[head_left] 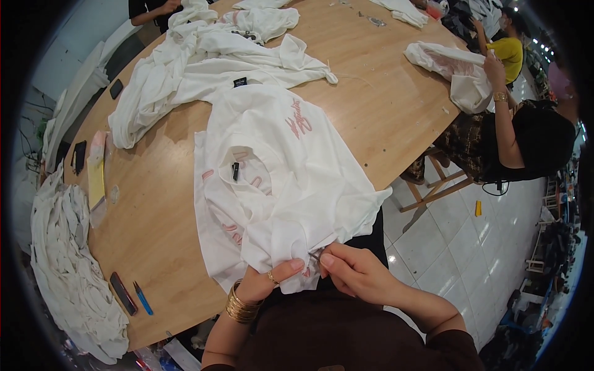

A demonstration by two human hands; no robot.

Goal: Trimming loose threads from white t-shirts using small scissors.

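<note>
A white sweatshirt (297,179) with pink script lettering and a dark neck label lies over the table's near edge and hangs toward my lap. My left hand (263,285), with gold bangles and a ring, pinches its near edge between thumb and fingers. Just to the right, my right hand (359,273) is closed around a small dark metal tool (314,255), which looks like thread snips. Its tips meet the cloth beside my left thumb; the rest is hidden in my fingers. Pink print also shows on the folded fabric at the left.
On the round wooden table (164,229) lie a blue pointed tool (143,298), a dark red phone (124,294) and a yellow pad (96,179). White garments (167,77) are heaped beyond; another pile (77,272) hangs at left. A co-worker (526,136) sits at right, handling white cloth.
</note>
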